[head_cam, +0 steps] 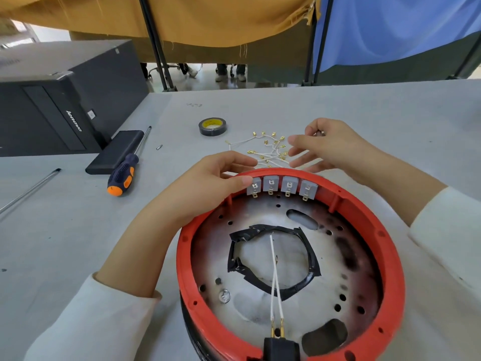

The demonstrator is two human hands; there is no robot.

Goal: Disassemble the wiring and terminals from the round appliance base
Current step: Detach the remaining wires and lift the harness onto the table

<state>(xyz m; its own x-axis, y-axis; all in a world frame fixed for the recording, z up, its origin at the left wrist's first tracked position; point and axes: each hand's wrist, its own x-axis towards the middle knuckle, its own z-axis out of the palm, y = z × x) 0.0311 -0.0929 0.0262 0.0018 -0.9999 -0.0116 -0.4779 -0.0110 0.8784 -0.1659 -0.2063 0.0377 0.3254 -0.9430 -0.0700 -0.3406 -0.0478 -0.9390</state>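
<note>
The round appliance base [182, 256] has a red rim and lies open side up in front of me. Several grey terminal blocks [289, 185] with bare gold tabs line its far inner wall. Two white wires [274, 282] run from a black connector [279, 347] at the near rim to the centre, inside a ring of black tape [309, 277]. My left hand [208, 183] grips the far rim, thumb against the leftmost block. My right hand [330, 147] hovers with spread fingers over a pile of loose white wires with gold terminals [270, 149] on the table.
A black tape roll [212, 127] lies beyond the wire pile. To the left are an orange-and-blue screwdriver [123, 175], a flat black box [115, 151], a small bit [159, 146], a metal rod [28, 191] and a black computer tower [52, 105]. Curtains hang behind the table.
</note>
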